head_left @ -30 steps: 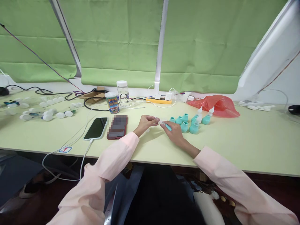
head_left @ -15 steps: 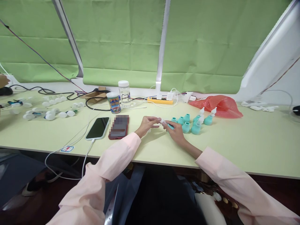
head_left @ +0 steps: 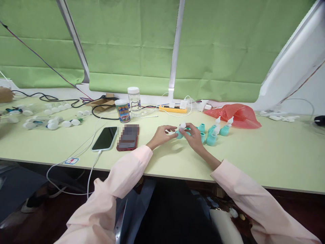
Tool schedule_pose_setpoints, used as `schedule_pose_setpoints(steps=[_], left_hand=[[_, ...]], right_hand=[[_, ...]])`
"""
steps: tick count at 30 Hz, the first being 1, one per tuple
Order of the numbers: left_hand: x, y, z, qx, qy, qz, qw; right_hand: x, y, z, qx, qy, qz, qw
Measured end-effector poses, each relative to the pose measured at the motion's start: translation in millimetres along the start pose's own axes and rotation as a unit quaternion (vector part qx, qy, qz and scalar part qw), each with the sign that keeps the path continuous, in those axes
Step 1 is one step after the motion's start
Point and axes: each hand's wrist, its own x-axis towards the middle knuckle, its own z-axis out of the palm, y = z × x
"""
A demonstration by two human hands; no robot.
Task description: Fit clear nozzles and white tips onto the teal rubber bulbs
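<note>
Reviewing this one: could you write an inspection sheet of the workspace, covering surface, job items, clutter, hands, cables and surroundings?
Surface: pale table, sticker near its front edge.
Job's things: teal bulbs toward the right, some with white tips, others open-topped.
Clutter: light-cased phone, red-cased phone, printed canister, clear lidded jar, red plastic bag, white-ended pieces at left.
Hands: left hand holds a bulb in its fingers; right hand's fingers grip the white piece at its top.
Cables: white cable into the light-cased phone; black cable and orange power strip at the back.
Surroundings: green blinds behind.

We are seeing matt, rubbery-looking teal bulbs [head_left: 211, 140], a crinkled, shiny red plastic bag [head_left: 235, 116], a glossy black phone screen [head_left: 104, 139] and creased, matt green blinds [head_left: 132, 44]
</note>
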Motion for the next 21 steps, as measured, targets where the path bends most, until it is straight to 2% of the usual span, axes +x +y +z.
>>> schedule_pose_setpoints(steps=[3, 7, 11, 14, 17, 21], left_hand=[[-2.8, 0.1, 8.8, 0.071, -0.008, 0.064, 0.995], [-0.1, -2.8, 9.8, 0.105, 0.041, 0.065, 0.991], [10.2, -9.8, -13.6, 0.140, 0.157, 0.012, 0.978], [17.9, -16.3, -37.3, 0.231, 0.224, -0.038, 0.946], [20.5, -23.6, -51.3, 0.336, 0.201, -0.083, 0.917], [18.0, -32.3, -52.1, 0.427, 0.145, -0.148, 0.880]], right_hand=[[1.9, -1.1, 0.1, 0.020, -0.018, -0.013, 1.000], [1.9, -4.1, 1.0, 0.053, -0.044, -0.019, 0.997], [-0.3, -4.3, -0.2, -0.022, -0.047, -0.043, 0.998], [-3.9, -1.4, 1.4, -0.116, -0.103, -0.093, 0.983], [-8.2, 1.7, 5.7, -0.199, -0.173, -0.137, 0.955], [-10.9, 6.7, 10.8, -0.288, -0.223, -0.172, 0.915]])
